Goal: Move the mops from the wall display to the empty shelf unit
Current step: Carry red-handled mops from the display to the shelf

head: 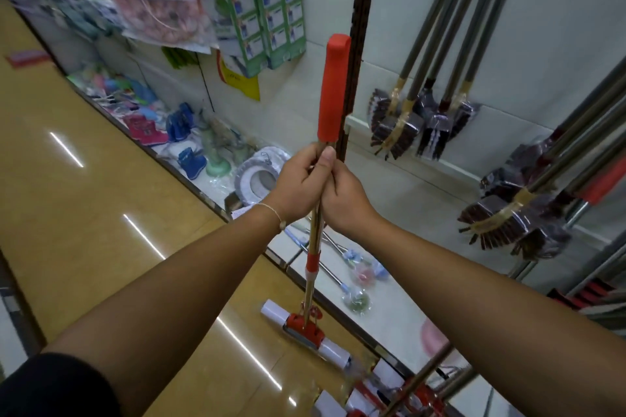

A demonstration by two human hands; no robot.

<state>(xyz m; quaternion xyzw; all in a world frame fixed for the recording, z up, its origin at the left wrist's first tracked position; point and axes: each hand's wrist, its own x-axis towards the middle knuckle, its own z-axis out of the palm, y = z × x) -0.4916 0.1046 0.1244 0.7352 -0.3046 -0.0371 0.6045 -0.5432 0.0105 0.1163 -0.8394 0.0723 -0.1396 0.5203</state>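
Observation:
I hold a sponge mop (333, 88) upright in front of me. It has a red foam grip at the top, a metal pole and a red-and-white roller head (305, 332) resting near the floor. My left hand (299, 184) and my right hand (342, 195) both clasp the pole just below the red grip, thumbs up. More mops with red parts (399, 389) lean at the bottom right.
Brooms with dark bristles (416, 125) hang on the white wall panel to the right, and more brooms (515, 217) hang farther right. A low white shelf (416, 193) runs along the wall. Children's boots (145, 127), packaged goods and toilet brushes (355, 267) lie on the left shelf. Glossy tan floor lies to the left.

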